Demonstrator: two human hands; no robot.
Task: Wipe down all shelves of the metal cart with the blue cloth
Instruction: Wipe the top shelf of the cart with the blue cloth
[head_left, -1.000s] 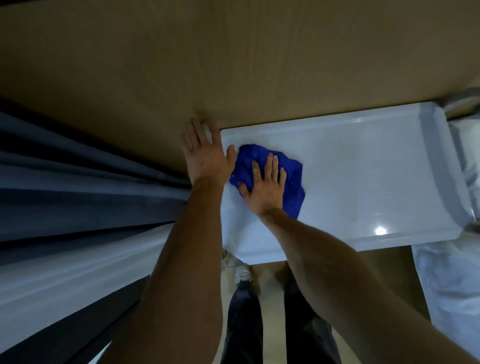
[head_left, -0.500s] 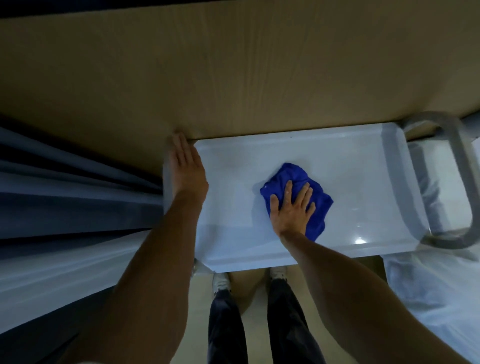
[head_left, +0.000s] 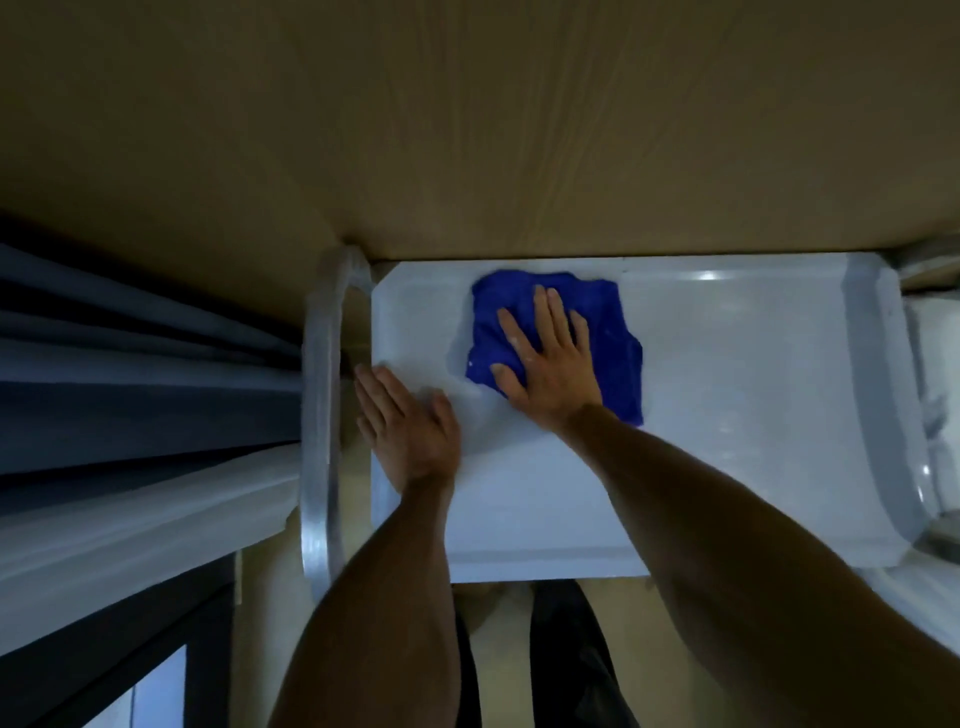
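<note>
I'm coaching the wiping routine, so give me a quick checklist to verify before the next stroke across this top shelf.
1. Crumpled blue cloth lies flat on the white metal cart shelf: ok.
2. Right hand presses on the cloth with straight fingers: ok.
3. Left hand rests flat on the shelf's left edge, steadying the cart: ok.
4. Right part of the shelf bare, nothing in the cloth's path: ok.
5. Curved silver cart handle clear of both hands: ok.
6. Lower shelves wiped: cannot tell, hidden below.
</note>
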